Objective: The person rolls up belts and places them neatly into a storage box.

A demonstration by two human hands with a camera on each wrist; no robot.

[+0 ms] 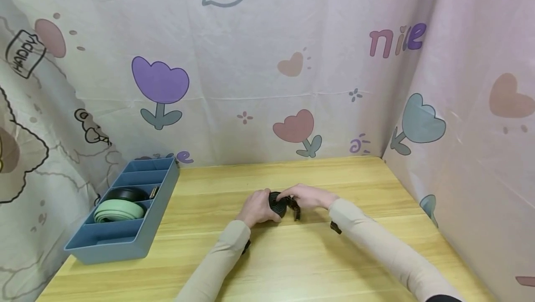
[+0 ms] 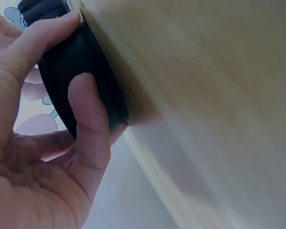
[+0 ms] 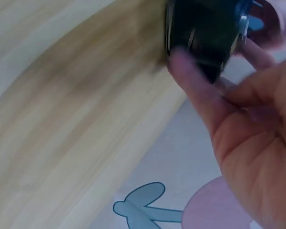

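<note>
A black belt [image 1: 277,204], wound into a coil, stands on its edge on the wooden table in the head view. My left hand [image 1: 257,208] grips the coil from the left; in the left wrist view, thumb and fingers curl around its dark outer band [image 2: 81,71]. At the coil's right side is my right hand [image 1: 308,197], its index finger reaching over to the coil's face. A shiny buckle [image 1: 296,210] hangs below that hand. The right wrist view is blurred, with the thumb against the black buckle end [image 3: 200,33] and other fingers behind it.
On the left stands a blue-grey divided box [image 1: 160,218]. A light green rolled belt [image 1: 119,211] and a black rolled belt [image 1: 127,193] with a buckle lie in its compartments. A printed curtain [image 1: 234,60] borders the table [image 1: 284,265] at the back and right.
</note>
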